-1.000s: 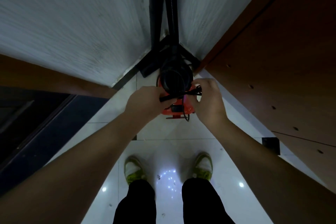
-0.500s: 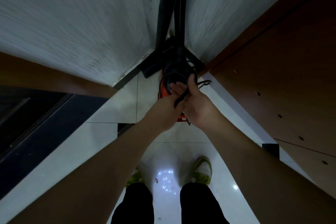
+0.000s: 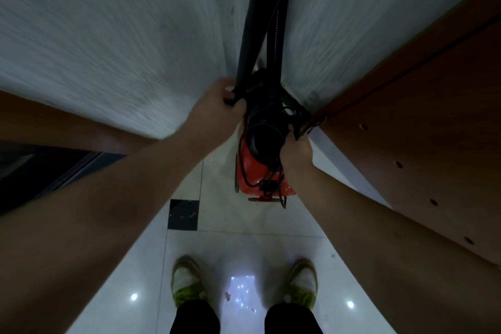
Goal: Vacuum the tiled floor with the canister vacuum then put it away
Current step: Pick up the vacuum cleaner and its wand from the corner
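A red canister vacuum point(image 3: 250, 171) with a black top stands on the white tiled floor point(image 3: 238, 247) in the corner where two pale walls meet. Its black wand point(image 3: 250, 22) and ribbed hose point(image 3: 276, 32) rise up along the corner. A black power cord point(image 3: 260, 179) hangs in loops over the red body. My left hand point(image 3: 217, 103) is closed around the lower end of the wand. My right hand point(image 3: 295, 152) grips the cord at the right side of the vacuum's black top.
A brown wooden cabinet side point(image 3: 406, 144) with small holes stands close on the right. A pale wall point(image 3: 108, 49) fills the left, with dark furniture point(image 3: 40, 171) below it. A black inset tile point(image 3: 183, 214) lies in the floor. My two green shoes point(image 3: 187, 285) stand near the bottom.
My hands were together over the vacuum's top with the cord between them; now they are apart, the left up at the wand's base, the right at the vacuum's right side. The view has shifted.
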`<state>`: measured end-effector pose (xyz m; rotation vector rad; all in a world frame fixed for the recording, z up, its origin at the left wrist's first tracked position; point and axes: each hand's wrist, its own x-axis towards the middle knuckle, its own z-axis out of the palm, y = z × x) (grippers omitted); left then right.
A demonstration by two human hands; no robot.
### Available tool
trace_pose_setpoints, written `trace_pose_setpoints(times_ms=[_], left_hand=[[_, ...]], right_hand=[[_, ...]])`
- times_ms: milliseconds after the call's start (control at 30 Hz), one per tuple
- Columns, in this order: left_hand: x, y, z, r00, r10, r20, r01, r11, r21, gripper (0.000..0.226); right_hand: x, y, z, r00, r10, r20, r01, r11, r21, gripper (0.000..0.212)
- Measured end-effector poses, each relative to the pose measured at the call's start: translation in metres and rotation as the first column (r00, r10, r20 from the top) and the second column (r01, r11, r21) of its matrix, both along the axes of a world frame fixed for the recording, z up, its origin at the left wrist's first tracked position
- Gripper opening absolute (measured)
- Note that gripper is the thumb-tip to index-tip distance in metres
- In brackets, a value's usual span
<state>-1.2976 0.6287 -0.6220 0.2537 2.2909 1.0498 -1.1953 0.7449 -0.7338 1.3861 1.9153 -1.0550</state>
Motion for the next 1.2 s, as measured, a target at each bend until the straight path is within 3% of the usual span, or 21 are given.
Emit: trace_pose_setpoints(times_ms=[33,67,100,133,167,200,233,333,433,667,833,967,1200], left_hand=[[-0.007,0.006,0.002,1.0,-0.008,-0.011,0.009,0.999,0.036,0.056],[-0.014,0.013,0.002,1.0,-0.011,-0.017,0.013,0.998,0.065,0.066],[-0.019,0.02,0.002,1.0,-0.01,-0.017,0.011,0.995,0.095,0.076],[-0.024,0.028,0.002,1.0,-0.002,-0.024,0.005,0.992,0.129,0.085],[-0.029,0.036,0.002,0.999,0.007,-0.038,0.0,0.986,0.166,0.092],[-0.034,0.044,0.003,0.998,0.009,-0.063,0.003,0.98,0.201,0.096],[-0.039,0.05,0.006,0.995,0.006,-0.095,0.017,0.973,0.23,0.096],[-0.056,0.067,0.012,0.988,0.034,-0.149,0.013,0.952,0.306,0.068],[-0.07,0.075,0.017,0.977,0.035,-0.209,0.019,0.968,0.25,0.044],[-0.051,0.046,0.031,0.935,-0.061,-0.349,0.116,0.983,0.141,0.034],[-0.021,0.022,0.078,0.909,-0.148,-0.39,0.184,0.981,0.056,0.028],[0.016,-0.01,0.119,0.934,-0.144,-0.326,0.152,0.988,0.0,0.018],[0.088,-0.063,0.225,0.967,-0.179,-0.183,0.166,0.983,-0.083,0.031]], right_hand=[[0.002,0.001,-0.003,0.928,0.304,0.216,-0.337,0.932,0.135,0.065],[0.005,0.0,-0.017,0.838,0.512,0.189,-0.544,0.806,0.231,0.069],[0.004,0.001,-0.021,0.841,0.529,0.117,-0.539,0.796,0.276,0.069],[0.001,-0.003,-0.021,0.939,0.342,0.035,-0.34,0.908,0.245,0.066],[-0.001,-0.007,-0.015,0.989,-0.062,-0.135,0.073,0.995,0.075,0.06],[-0.002,-0.005,-0.014,0.911,-0.353,-0.214,0.34,0.936,-0.094,0.055],[-0.001,-0.005,-0.018,0.867,-0.431,-0.251,0.396,0.901,-0.179,0.054],[-0.002,-0.004,-0.028,0.86,-0.401,-0.315,0.35,0.914,-0.206,0.048],[-0.003,-0.002,-0.03,0.823,-0.414,-0.39,0.335,0.907,-0.255,0.037],[0.028,-0.015,-0.001,0.903,-0.235,-0.359,0.204,0.971,-0.122,0.036],[0.063,-0.022,0.053,0.878,-0.297,-0.375,0.233,0.95,-0.206,0.031],[0.116,-0.033,0.104,0.882,-0.31,-0.354,0.232,0.942,-0.244,0.037],[0.195,-0.063,0.231,0.9,-0.304,-0.313,0.208,0.929,-0.305,0.029]])
